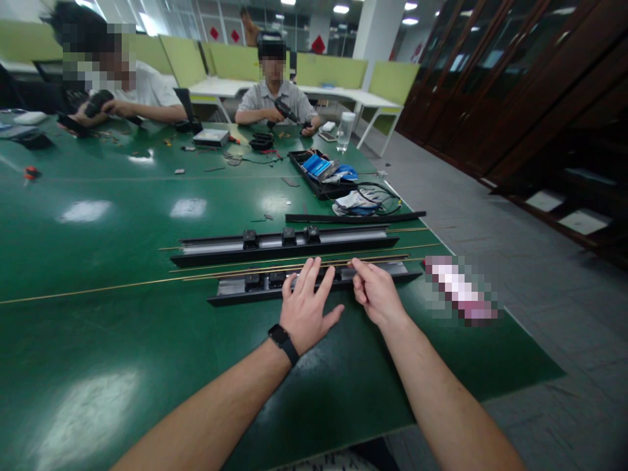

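Note:
My left hand (305, 313), with a black watch on the wrist, lies over the near black channel (226, 289). Its fingers are spread and reach to several thin brass-coloured rods (206, 277) running along the channel. My right hand (379, 293) is closed, thumb and index finger pinched at one of these rods near the channel's right part. Small black blocks (252, 281) sit inside the near channel, partly hidden by my left hand. Just beyond lies a second black channel (284, 251) with a silvery inside and 3 black blocks (289, 237) in it.
A black strip (356, 217), a glove (366, 199) and a black tray (324, 186) with blue items lie beyond. A blurred pink-white object (461, 288) rests near the table's right edge. Across the green table (147, 366), two people hold power drills; a clear cup (345, 133) stands there.

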The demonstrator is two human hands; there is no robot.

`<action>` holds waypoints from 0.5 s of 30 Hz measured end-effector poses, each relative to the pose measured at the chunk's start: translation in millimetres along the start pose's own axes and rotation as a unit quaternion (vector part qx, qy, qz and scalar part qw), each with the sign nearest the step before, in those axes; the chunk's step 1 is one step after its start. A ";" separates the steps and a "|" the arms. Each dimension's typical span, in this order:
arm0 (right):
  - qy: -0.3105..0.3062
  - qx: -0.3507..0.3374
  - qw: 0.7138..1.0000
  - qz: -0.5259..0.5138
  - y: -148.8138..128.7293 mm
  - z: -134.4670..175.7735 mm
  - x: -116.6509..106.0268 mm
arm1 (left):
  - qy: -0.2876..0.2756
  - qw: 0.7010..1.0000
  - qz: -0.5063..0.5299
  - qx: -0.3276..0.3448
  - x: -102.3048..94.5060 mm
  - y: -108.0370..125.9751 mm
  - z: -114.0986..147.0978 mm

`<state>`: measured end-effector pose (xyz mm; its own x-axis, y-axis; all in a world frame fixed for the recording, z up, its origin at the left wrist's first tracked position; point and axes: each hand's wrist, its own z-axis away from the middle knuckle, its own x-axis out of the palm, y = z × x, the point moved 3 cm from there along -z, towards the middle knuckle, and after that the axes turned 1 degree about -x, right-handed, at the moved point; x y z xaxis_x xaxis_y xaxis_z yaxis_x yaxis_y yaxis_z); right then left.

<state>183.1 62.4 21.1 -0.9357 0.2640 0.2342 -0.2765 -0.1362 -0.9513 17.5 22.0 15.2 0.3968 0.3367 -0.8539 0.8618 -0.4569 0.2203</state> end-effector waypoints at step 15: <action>0.004 0.001 1.000 -0.024 2.1 -1.0 -0.4 | 0.001 1.000 -0.005 0.000 -1.7 0.7 0.0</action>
<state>183.1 63.0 18.8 -0.9196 0.2778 0.2777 -0.3214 -0.1256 -0.9386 17.5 21.1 16.8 0.3887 0.3427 -0.8553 0.8657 -0.4536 0.2117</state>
